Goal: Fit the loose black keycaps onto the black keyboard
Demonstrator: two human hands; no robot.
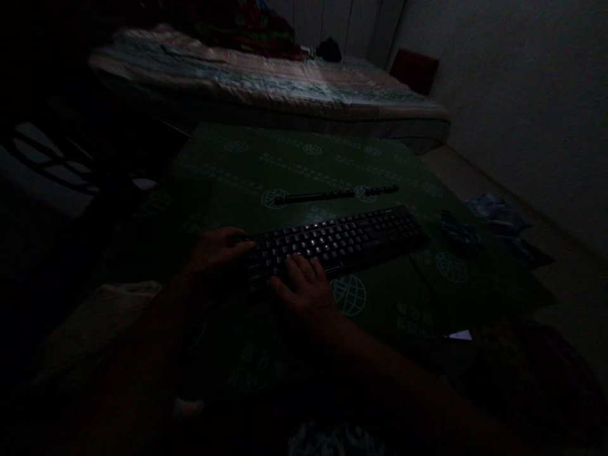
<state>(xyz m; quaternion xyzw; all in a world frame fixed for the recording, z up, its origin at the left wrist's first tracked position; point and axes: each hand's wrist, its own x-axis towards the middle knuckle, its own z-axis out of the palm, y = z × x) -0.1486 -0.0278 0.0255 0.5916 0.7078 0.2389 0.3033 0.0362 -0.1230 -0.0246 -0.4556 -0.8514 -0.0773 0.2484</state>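
Note:
A black keyboard point(337, 244) lies slantwise on a table covered with a green printed cloth point(294, 158). My left hand point(216, 253) grips the keyboard's left end, its fingers curled over the edge. My right hand point(306, 288) rests on the near left keys, fingers lying flat and slightly apart. A thin dark rod-like thing point(332, 195) lies just beyond the keyboard. The room is very dim.
A bed with a pale striped cover point(266, 82) stands behind the table. A dark crumpled thing point(458, 229) sits at the table's right edge, with bluish clutter point(498, 215) on the floor beyond. A pale bag point(95, 323) lies at the left.

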